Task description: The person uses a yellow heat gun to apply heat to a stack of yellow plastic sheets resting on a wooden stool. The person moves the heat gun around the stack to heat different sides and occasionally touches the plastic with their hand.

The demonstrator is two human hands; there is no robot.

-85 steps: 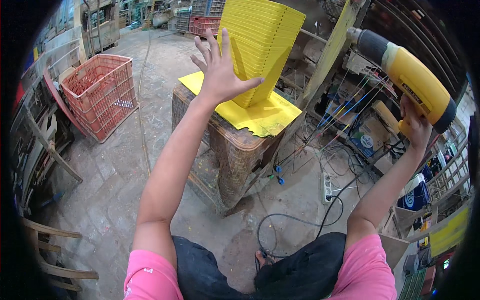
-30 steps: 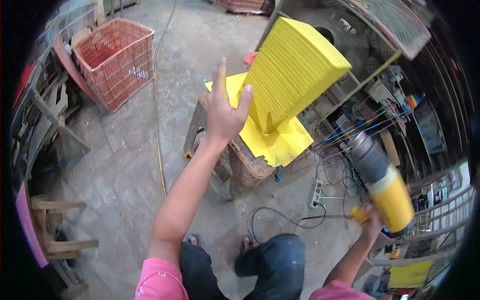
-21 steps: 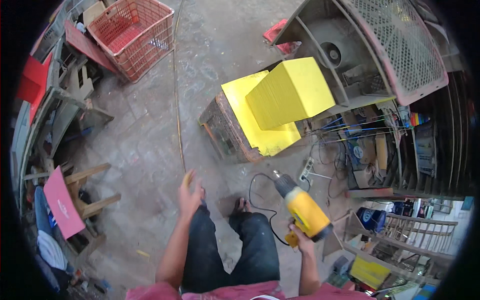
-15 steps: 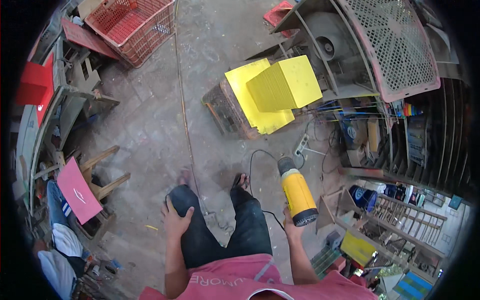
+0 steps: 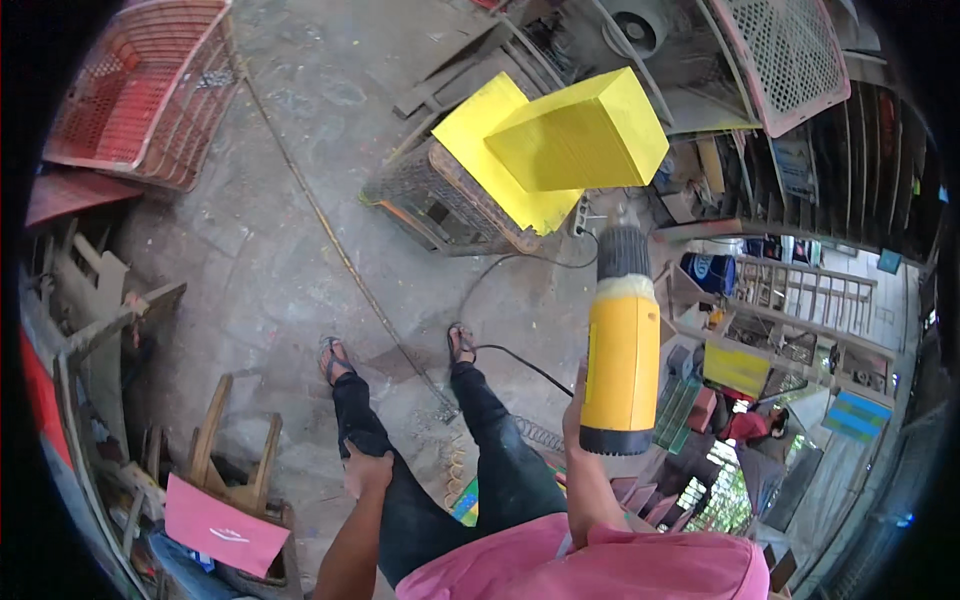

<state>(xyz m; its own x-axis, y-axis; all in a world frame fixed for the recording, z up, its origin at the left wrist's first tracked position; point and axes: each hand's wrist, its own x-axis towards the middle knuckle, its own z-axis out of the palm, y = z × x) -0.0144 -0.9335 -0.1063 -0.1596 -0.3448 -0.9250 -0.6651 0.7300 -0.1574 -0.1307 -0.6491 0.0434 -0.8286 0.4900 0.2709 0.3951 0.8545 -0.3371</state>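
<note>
My right hand point(image 5: 574, 428) is closed on a yellow heat gun point(image 5: 622, 365) with a dark nozzle and black rear cap. The gun's body hides most of the fingers and the grip; its nozzle points away from me. A black cord point(image 5: 528, 358) runs from it down to the floor. My left hand point(image 5: 368, 470) is at my left knee, its fingers curled on the dark trouser leg point(image 5: 362, 441). Ahead, a bright yellow board point(image 5: 490, 125) with a yellow block-shaped stack point(image 5: 575, 135) lies on an upturned, worn crate point(image 5: 450, 205), apart from the nozzle.
A red plastic crate point(image 5: 150, 100) stands at far left. A hose point(image 5: 320, 215) crosses the floor. Lower left, a pink panel point(image 5: 228, 525) rests on a wooden frame. To the right are a metal fan point(image 5: 634, 33), a pink-rimmed grille point(image 5: 785, 60) and cluttered shelves; a power strip point(image 5: 581, 215) lies beyond the crate.
The heat gun has come higher and closer to my view. My left hand has gone from spread on the knee to curled. The view has shifted, and my legs look straighter.
</note>
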